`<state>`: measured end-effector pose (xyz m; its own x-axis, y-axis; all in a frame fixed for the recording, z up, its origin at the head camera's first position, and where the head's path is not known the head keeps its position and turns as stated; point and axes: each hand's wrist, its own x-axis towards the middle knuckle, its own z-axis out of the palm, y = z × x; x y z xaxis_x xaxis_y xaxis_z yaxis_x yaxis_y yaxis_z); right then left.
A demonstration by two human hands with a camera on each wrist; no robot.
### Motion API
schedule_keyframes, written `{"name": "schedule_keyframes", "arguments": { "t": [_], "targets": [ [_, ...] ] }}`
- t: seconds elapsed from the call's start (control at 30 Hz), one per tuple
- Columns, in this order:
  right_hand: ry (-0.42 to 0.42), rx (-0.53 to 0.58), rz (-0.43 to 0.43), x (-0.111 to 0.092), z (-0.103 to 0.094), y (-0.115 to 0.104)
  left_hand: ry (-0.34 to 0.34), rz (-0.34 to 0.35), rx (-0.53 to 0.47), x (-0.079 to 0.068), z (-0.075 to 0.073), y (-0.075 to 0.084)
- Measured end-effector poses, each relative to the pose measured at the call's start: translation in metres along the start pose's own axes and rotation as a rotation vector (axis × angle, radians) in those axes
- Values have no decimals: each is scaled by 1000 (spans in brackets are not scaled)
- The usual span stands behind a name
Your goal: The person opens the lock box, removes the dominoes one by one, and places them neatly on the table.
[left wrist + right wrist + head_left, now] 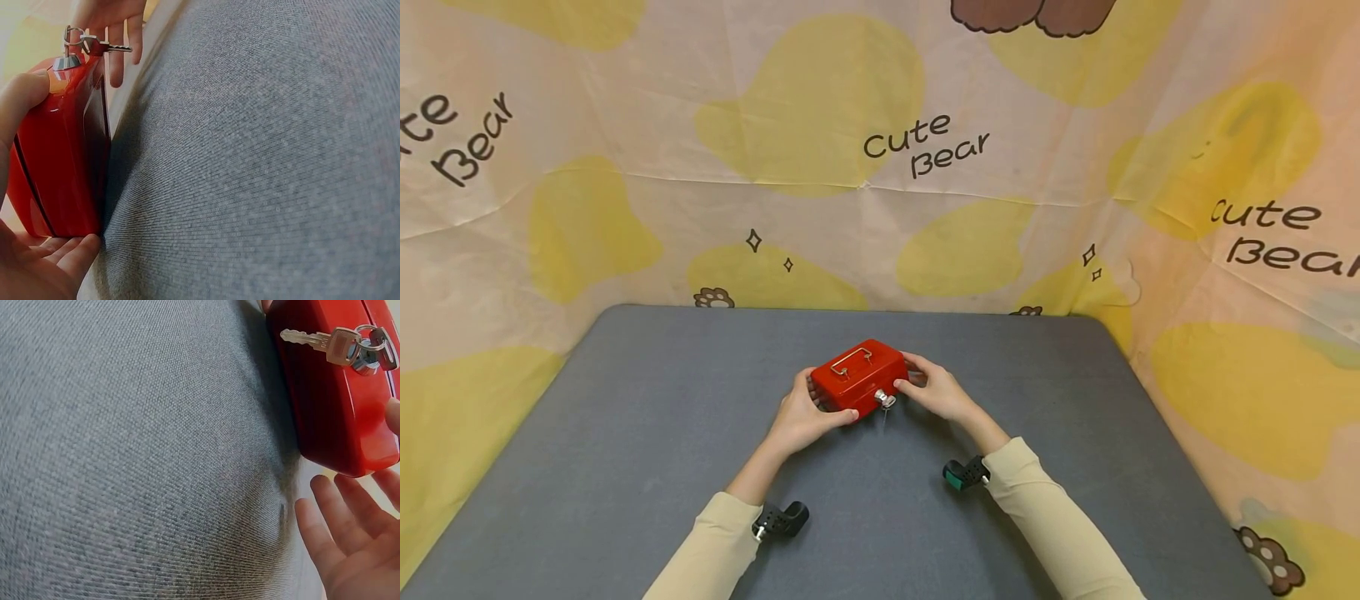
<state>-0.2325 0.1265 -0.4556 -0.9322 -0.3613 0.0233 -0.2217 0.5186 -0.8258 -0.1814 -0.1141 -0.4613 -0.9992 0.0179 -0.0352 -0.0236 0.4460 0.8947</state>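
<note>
A small red metal cash box (859, 375) is held between both hands, tilted low over the table, with a wire handle (852, 360) lying on its lid. My left hand (802, 422) grips the left end, thumb on the front face and fingers round the side. At the right end, my right hand (938, 390) holds the box with its thumb at the front and its fingers spread beside the far end. From the front lock (67, 62) sticks a key; a second key (342, 345) hangs off its ring, pointing down toward the table side.
A grey cloth-covered table (647, 433) surrounds the hands. Behind and at both sides hangs a patterned curtain (820, 108) with yellow patches and "Cute Bear" lettering. Black wrist-worn devices (782, 519) sit at both cuffs, close over the table.
</note>
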Motion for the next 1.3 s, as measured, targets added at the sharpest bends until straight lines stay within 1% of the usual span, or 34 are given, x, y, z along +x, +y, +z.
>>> {"name": "schedule_keyframes", "arguments": {
  "t": [0.27, 0.57, 0.93, 1.17, 1.3],
  "targets": [
    [-3, 31, -6, 3, 3, -1, 8, 9, 11, 1, 1, 1],
    [15, 0, 21, 1, 3, -5, 5, 18, 11, 0, 2, 1],
    [58, -61, 43, -8, 0, -9, -52, 7, 3, -1, 3, 2],
    [102, -112, 84, -19, 2, -13, -90, 31, -1, -1, 3, 2],
    [112, -111, 91, -27, 3, -14, -117, 39, 17, -2, 4, 3]
  ]
}}
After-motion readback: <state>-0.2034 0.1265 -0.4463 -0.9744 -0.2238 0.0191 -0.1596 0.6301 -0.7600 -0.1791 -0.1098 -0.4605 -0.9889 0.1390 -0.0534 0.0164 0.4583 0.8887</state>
